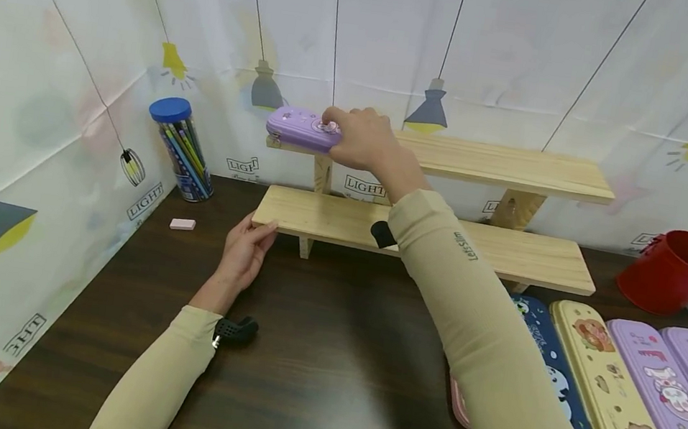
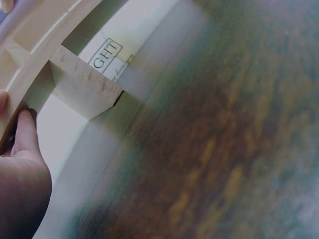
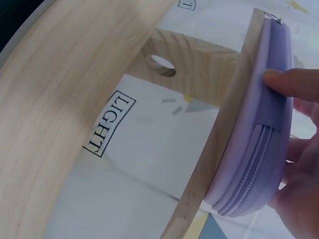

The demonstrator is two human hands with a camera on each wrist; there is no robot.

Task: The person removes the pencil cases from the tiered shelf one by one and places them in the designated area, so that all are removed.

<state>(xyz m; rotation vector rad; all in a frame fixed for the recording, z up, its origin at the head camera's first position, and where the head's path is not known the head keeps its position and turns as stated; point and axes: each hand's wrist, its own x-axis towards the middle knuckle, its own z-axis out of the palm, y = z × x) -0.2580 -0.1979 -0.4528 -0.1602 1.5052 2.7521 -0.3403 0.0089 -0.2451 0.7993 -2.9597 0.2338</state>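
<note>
A purple zippered pencil case [image 1: 298,129] lies lengthwise on the left end of the upper board [image 1: 507,165] of a two-tier wooden shelf. My right hand [image 1: 363,141] holds the case at its right end. In the right wrist view the thumb presses the zippered side of the case [image 3: 274,107], with the other fingers bent over the far side. Lower down, my left hand [image 1: 241,255] grips the left end of the lower board [image 1: 331,216], thumb at the top edge. The left wrist view shows part of this hand [image 2: 22,184] beside a wooden support [image 2: 84,82].
Several pencil cases lie in a row at the right: a dark blue one [image 1: 557,377], a yellow one [image 1: 607,394] and purple ones [image 1: 670,413]. A red bucket [image 1: 669,275] stands behind them. At the left are a blue-lidded pencil jar [image 1: 185,154] and a pink eraser [image 1: 182,224].
</note>
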